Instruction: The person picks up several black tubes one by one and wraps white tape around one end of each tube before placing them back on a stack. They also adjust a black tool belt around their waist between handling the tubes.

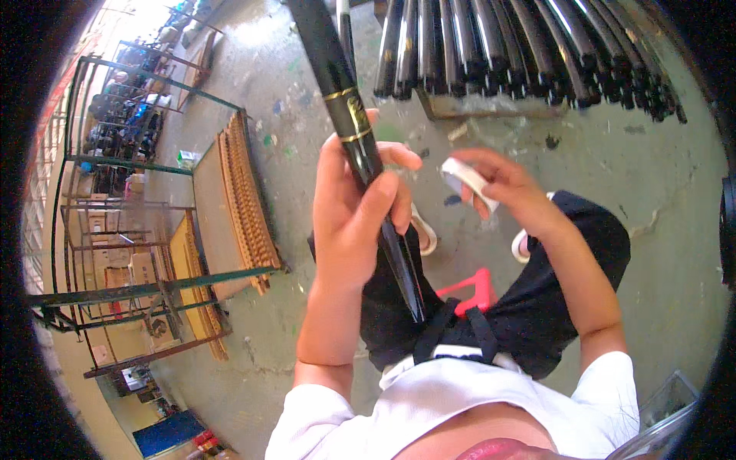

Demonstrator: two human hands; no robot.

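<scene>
A glossy black tapered pole [328, 63] with gold bands and a gold mark slants from the top of the view toward my lap, its narrow end pointing down at me. My left hand [349, 203] is wrapped round it below the gold bands, with the thumb across it. To the right, my right hand [515, 190] grips a white roll, like tape [469, 181], between thumb and fingers, apart from the pole. A second thin dark rod [344, 27] with a white end shows behind the pole; how it is supported is hidden.
Many similar black poles [491, 50] lie in a row at the far right, over a low support [491, 107]. On the left stands a green metal rack [161, 284] beside stacked brown ribbed boards [247, 203]. A pink-red plastic piece [479, 291] is between my knees.
</scene>
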